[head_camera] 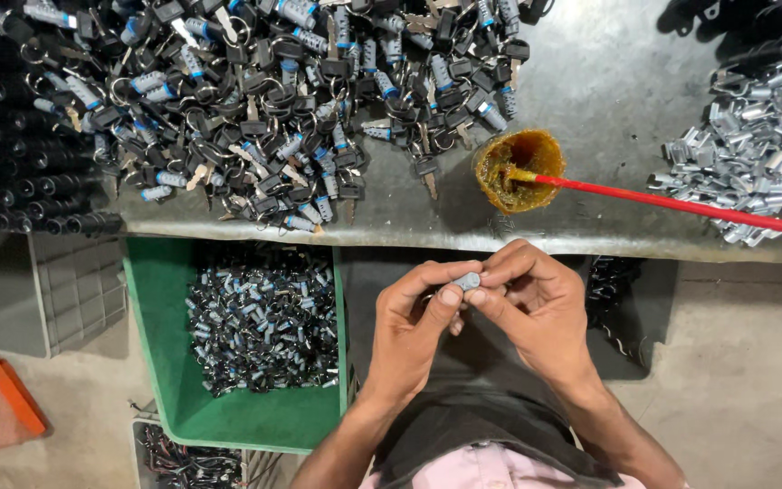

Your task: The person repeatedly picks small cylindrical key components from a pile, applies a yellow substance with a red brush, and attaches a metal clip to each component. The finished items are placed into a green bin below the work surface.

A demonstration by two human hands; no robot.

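Both my hands meet just below the metal bench edge (518, 243). My left hand (414, 330) and my right hand (536, 303) pinch one small grey metal lock cylinder (469, 281) between their fingertips. On the bench above lies a big heap of black-headed keys with lock cylinders (264, 100). A small round pot of amber grease (519, 167) stands right above my hands, with a red stick (681, 204) resting in it and reaching to the right.
A green crate (160, 353) of assembled cylinders with keys sits on the floor at my left. Shiny metal clips (758, 149) pile at the bench's right. Black tubes (11, 181) stack at far left. An orange object (11, 394) lies bottom left.
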